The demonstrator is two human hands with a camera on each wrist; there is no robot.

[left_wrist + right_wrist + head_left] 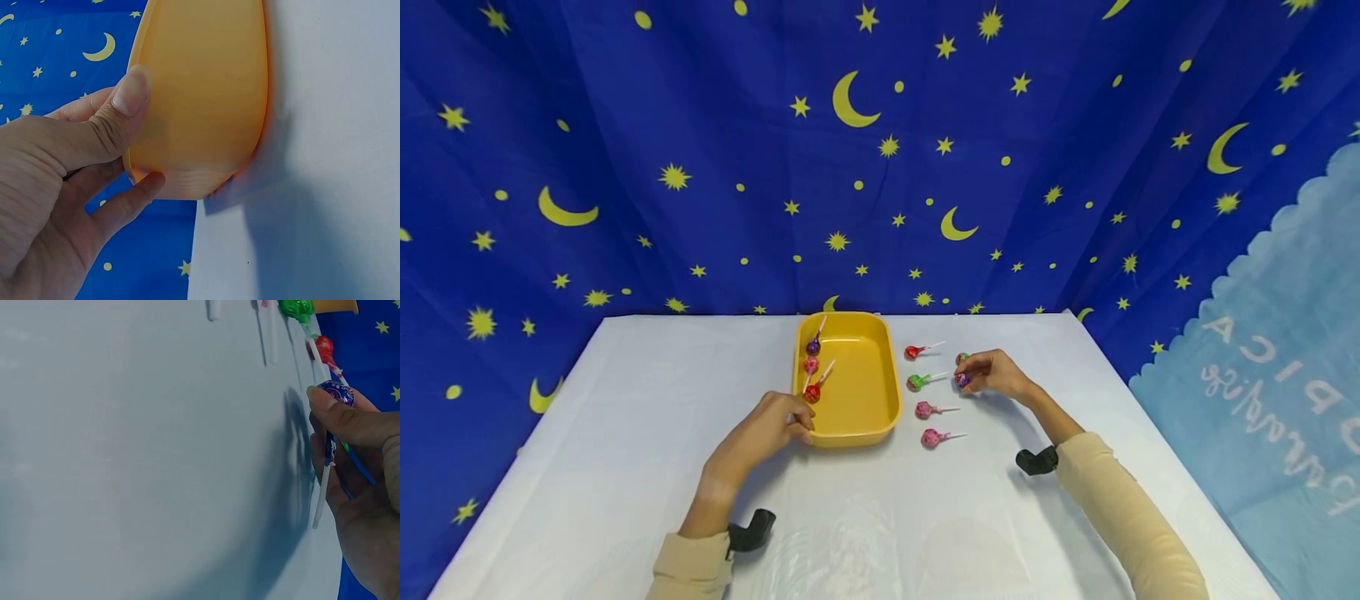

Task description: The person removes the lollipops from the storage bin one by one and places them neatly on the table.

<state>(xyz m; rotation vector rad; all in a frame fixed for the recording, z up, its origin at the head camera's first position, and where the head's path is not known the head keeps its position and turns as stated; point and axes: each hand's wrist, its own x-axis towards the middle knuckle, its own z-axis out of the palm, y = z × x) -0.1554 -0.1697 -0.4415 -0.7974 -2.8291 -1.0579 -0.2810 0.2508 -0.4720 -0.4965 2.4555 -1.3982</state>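
Observation:
My left hand (769, 429) grips the rim of a yellow tray (897, 392) at its near left corner. In the left wrist view the thumb lies over the rim and other fingers rest along the outer wall. A purple lollipop (340, 394) is pinched by its wrapped head between the thumb and fingers of my right hand (996, 372), its white stick pointing down in the right wrist view. Right beside those fingertips is a green lollipop (962, 358), partly hidden by the hand. Inside the tray, along its left side, lie purple (814, 345), pink (811, 365) and red (812, 393) lollipops.
Between tray and right hand, a column of lollipops lies on the white table (850, 525): red (913, 352), green (916, 382) and two pink, one (923, 410) behind the other (931, 438). A blue starry curtain (737, 150) hangs behind.

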